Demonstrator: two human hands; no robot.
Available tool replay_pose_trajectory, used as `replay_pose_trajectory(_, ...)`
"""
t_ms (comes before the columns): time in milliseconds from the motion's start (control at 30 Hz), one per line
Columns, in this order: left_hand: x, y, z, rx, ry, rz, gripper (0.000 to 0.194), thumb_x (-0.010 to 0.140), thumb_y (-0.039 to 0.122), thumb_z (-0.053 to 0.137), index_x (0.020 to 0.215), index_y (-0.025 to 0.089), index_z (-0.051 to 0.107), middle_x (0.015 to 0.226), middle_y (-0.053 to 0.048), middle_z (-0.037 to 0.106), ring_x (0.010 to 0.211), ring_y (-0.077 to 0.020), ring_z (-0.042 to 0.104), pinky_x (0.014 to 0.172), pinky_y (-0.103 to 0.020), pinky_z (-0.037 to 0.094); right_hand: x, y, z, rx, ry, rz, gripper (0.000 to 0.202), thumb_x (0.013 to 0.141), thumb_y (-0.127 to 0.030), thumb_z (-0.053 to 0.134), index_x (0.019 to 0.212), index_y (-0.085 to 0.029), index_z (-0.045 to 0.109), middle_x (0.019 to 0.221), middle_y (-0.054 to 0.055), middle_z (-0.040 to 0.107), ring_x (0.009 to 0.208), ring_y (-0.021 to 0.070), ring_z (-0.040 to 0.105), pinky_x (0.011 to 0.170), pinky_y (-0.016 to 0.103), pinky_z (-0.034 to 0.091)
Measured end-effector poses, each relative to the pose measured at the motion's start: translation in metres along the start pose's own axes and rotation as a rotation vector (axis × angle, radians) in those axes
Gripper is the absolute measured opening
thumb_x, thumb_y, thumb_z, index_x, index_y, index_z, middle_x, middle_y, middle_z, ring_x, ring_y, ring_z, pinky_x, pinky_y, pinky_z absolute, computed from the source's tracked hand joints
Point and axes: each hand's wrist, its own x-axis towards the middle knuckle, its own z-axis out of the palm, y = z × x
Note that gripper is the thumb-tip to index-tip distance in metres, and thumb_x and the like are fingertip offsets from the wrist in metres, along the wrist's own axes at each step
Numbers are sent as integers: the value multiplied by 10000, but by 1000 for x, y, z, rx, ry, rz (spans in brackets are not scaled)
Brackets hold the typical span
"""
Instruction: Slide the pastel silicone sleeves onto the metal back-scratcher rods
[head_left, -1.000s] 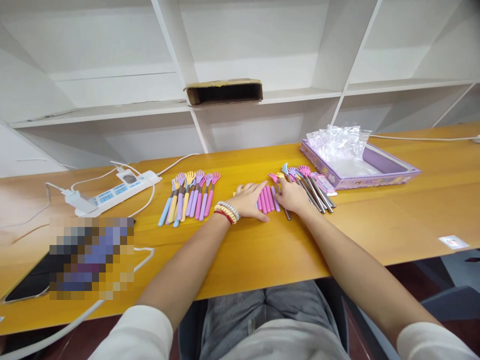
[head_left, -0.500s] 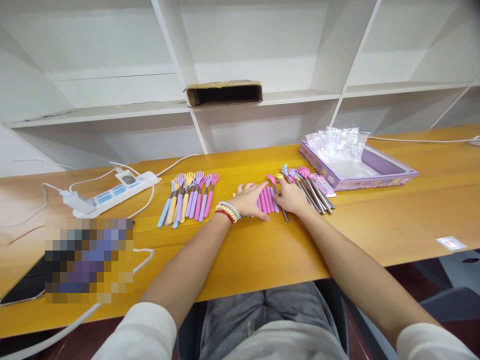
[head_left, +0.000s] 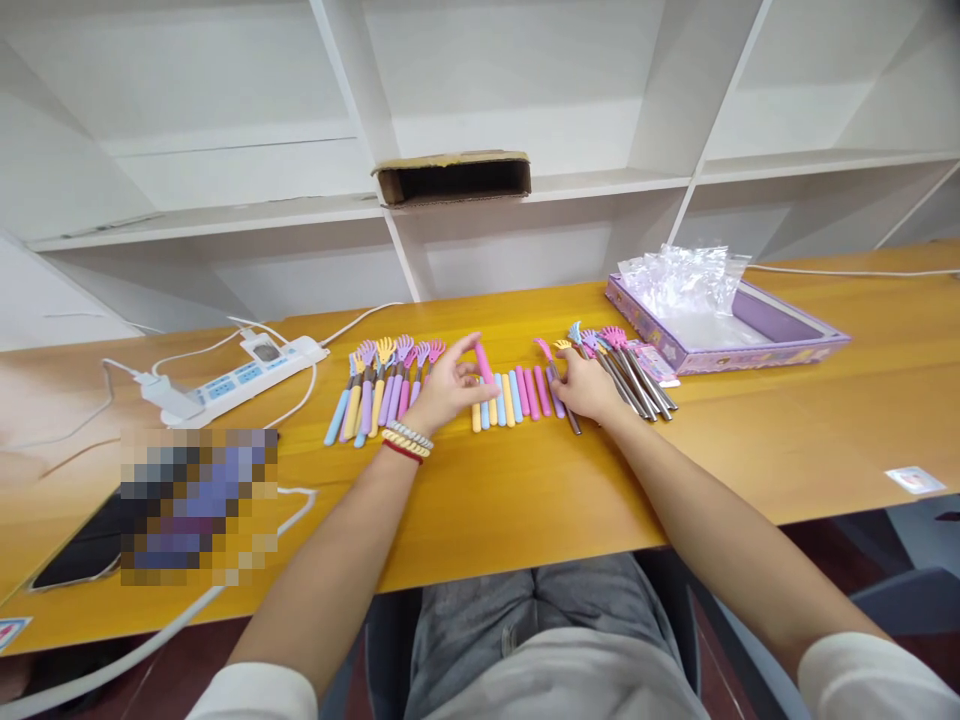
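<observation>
My left hand [head_left: 442, 392] is raised a little over the table, its thumb and fingers closed on a pink handle [head_left: 484, 362]. Under and right of it lies a row of loose handles [head_left: 523, 392] in yellow, blue, pink and purple. My right hand [head_left: 586, 386] pinches a metal-shafted back scratcher [head_left: 573, 422] with a pink claw head, at the row's right end. Beside that hand, several bare metal back scratchers [head_left: 637, 388] lie fanned out. Left of my left hand, several back scratchers with coloured handles [head_left: 352, 412] lie in a group, partly covered by the hand.
A purple box [head_left: 765, 357] with clear plastic bags [head_left: 690, 285] stands at the back right. A white power strip [head_left: 247, 380] with cables and a black phone [head_left: 79, 545] lie on the left. A cardboard box [head_left: 454, 180] sits on the shelf behind.
My left hand has moved left and up off the row, now with a pink handle in its fingers, uncovering the loose handles. My right hand stays at the back scratcher.
</observation>
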Motion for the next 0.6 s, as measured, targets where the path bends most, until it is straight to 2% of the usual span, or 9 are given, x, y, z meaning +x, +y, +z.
replay_pose_trajectory(100,-5,-4,-13,-395,192,-118,604,585,226,738,1161,220,555,1224,-78,521,879,-141,576,790,-298,490,0,1,2,77,47,-5,478,823,-339,491,1277,-188,474,939,97,694,926,257,647,787,334,464)
replay_pose_trajectory(167,-7,-4,-19,-579,251,-160,491,591,175,688,1071,190,583,1061,-63,571,836,-125,582,763,-270,483,0,2,1,136,92,-11,481,812,-324,495,1267,-166,480,873,80,697,869,244,650,780,328,460)
replay_pose_trajectory(233,-8,-2,-24,-679,272,-157,458,583,116,632,1035,173,588,992,-62,579,837,-127,586,756,-261,480,1,4,-1,209,142,-11,491,793,-308,507,1256,-145,486,819,66,691,818,233,644,772,327,457)
replay_pose_trajectory(333,-8,-3,-26,-700,301,-166,481,541,27,540,1002,155,586,1001,-75,572,842,-121,581,751,-244,483,4,9,-2,365,211,19,518,742,-270,524,1237,-119,490,794,55,675,761,214,625,757,332,458)
replay_pose_trajectory(433,-5,-6,-23,-660,365,-264,494,488,-45,464,934,138,573,963,-72,567,784,-99,576,681,-206,484,8,12,-1,590,241,78,541,695,-246,525,1220,-125,480,738,19,638,644,174,584,659,307,456)
replay_pose_trajectory(533,-4,-6,-15,-621,408,-371,533,474,-77,431,950,138,542,915,-73,593,782,-116,610,629,-198,485,9,8,-3,882,213,128,529,661,-218,521,1185,-160,473,644,-34,583,503,118,493,510,238,384)
replay_pose_trajectory(600,-6,-5,-11,-593,395,-386,574,493,-68,440,1022,143,517,917,-82,621,762,-134,635,605,-214,489,6,3,-9,1095,155,135,508,633,-194,522,1139,-179,476,600,-53,569,424,90,416,430,208,309)
